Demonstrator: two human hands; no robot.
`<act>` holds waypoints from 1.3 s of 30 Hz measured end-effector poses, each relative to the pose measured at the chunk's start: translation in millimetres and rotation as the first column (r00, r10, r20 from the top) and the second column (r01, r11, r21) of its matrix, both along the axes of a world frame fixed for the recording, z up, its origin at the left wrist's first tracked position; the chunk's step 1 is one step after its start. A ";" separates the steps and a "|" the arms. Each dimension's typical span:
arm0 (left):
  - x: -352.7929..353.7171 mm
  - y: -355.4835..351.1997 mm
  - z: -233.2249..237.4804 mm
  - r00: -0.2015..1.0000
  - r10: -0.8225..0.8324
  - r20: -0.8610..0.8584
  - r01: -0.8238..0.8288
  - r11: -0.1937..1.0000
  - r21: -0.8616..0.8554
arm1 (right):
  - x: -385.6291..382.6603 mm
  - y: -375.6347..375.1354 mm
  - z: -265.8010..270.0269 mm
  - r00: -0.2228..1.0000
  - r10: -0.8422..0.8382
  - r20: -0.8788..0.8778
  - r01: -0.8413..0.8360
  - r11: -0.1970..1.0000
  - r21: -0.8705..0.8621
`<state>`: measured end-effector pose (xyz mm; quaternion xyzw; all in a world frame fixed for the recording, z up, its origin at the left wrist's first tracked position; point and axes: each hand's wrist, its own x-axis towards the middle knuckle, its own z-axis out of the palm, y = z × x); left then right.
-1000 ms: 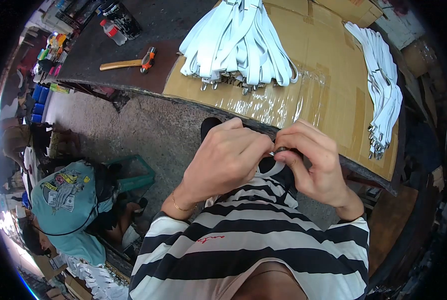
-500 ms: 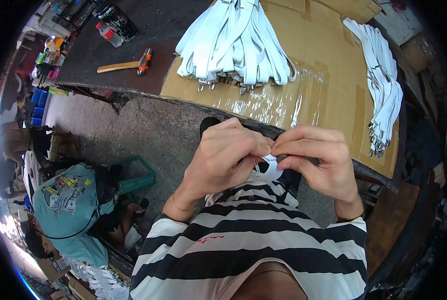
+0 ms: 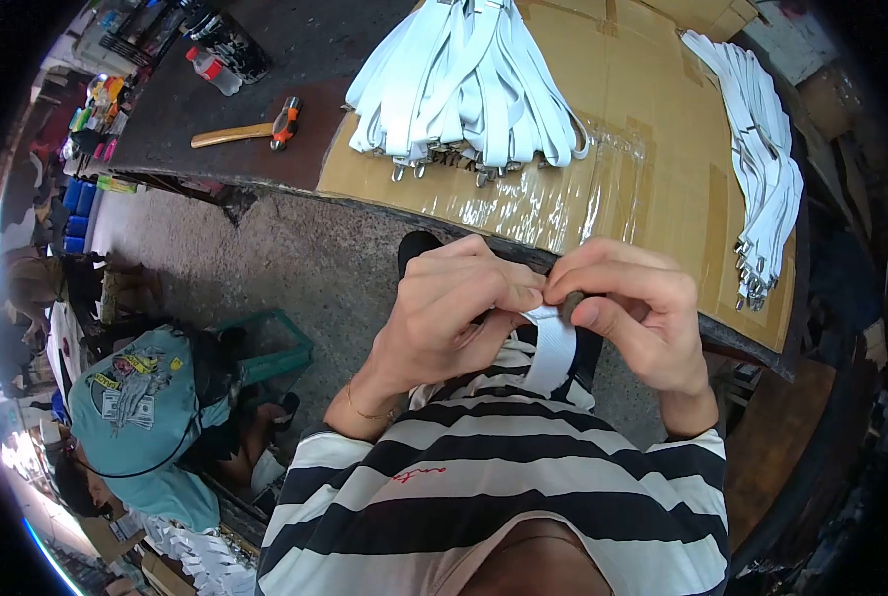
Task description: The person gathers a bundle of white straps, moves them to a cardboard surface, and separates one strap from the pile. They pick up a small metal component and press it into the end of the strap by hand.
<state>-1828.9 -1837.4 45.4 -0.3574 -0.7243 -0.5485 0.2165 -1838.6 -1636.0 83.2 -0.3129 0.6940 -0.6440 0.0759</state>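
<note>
A white strap (image 3: 553, 353) hangs in a curve below my fingertips, in front of my striped shirt. My left hand (image 3: 459, 313) is closed, pinching the strap's upper end between thumb and fingers. My right hand (image 3: 635, 313) meets it there, its thumb and fingers closed on a small dark piece (image 3: 572, 302) beside the strap. What kind of piece this is I cannot make out, and the fingers hide where it meets the strap. Both hands are held just short of the table's edge.
Bundled white straps with metal clips (image 3: 469, 89) lie on cardboard (image 3: 652, 199) over the table; another bundle (image 3: 752, 169) lies at right. A hammer (image 3: 255, 129), a red-capped bottle (image 3: 213, 72) and a dark tumbler (image 3: 227, 45) stand left. A person in a teal shirt (image 3: 131, 417) sits lower left.
The right fingers have shifted slightly and curled more around the dark piece. More of the white strap now shows, hanging lower between the hands. The left hand has barely moved.
</note>
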 end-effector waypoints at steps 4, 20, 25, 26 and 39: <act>0.0 -1.2 2.6 1.000 0.016 0.007 -0.016 0.998 -0.061 | 3.6 -1.1 10.3 0.981 -0.049 -0.189 0.080 0.985 0.155; 4.6 1.7 0.6 0.999 0.025 -0.024 -0.029 0.982 -0.185 | 8.7 -5.2 -9.8 0.979 -0.103 -0.174 0.124 0.986 0.114; 7.0 2.3 1.4 0.998 0.017 0.058 -0.008 0.989 -0.151 | 11.4 1.3 -9.1 0.998 -0.064 0.028 0.062 0.996 0.060; 7.3 2.7 0.7 0.996 0.016 0.084 -0.006 0.993 -0.117 | 11.7 3.0 -8.6 0.997 -0.065 0.028 0.063 0.996 0.060; 11.9 3.8 1.5 0.995 -0.043 0.094 0.041 0.999 0.026 | 12.4 13.2 5.5 1.000 -0.003 0.018 0.001 0.996 0.094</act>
